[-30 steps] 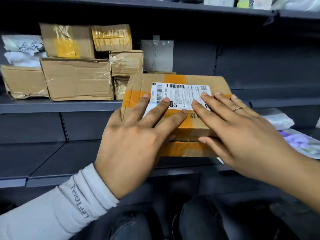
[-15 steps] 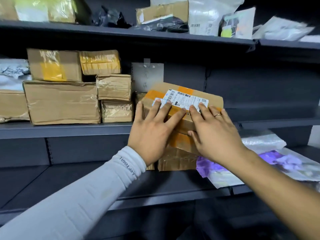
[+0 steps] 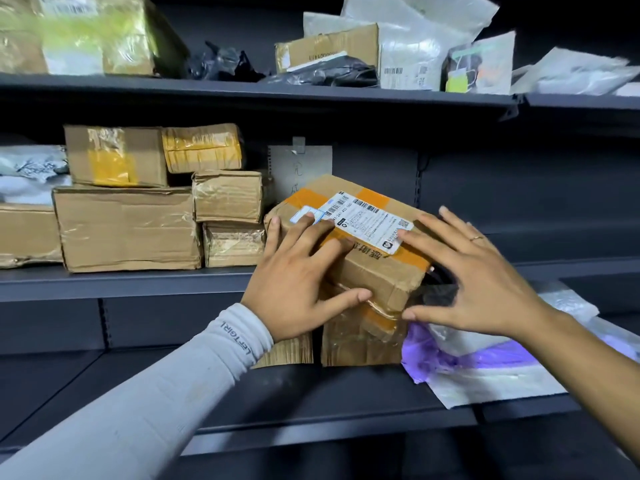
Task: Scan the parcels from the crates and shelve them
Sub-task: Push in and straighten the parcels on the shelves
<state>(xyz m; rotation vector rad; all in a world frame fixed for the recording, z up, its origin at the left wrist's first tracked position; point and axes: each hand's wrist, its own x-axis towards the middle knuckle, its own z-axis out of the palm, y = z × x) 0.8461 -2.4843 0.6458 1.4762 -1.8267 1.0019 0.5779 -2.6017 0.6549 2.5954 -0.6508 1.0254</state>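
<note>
The brown cardboard parcel with orange tape and a white label sits tilted atop smaller boxes. The left hand presses flat on it, fingers spread. The right hand, fingers straight and spread, is at its right end.

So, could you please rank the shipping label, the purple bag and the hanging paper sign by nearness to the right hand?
1. Shipping label: right hand's fingertip touches it.
2. Purple bag: just below the thumb.
3. Paper sign: up-left, on the back wall.

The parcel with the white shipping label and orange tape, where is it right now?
In the head view it sits centre frame: the orange-taped parcel rests tilted atop two small cardboard boxes on the lower shelf, under the left hand, the right hand alongside.
</note>
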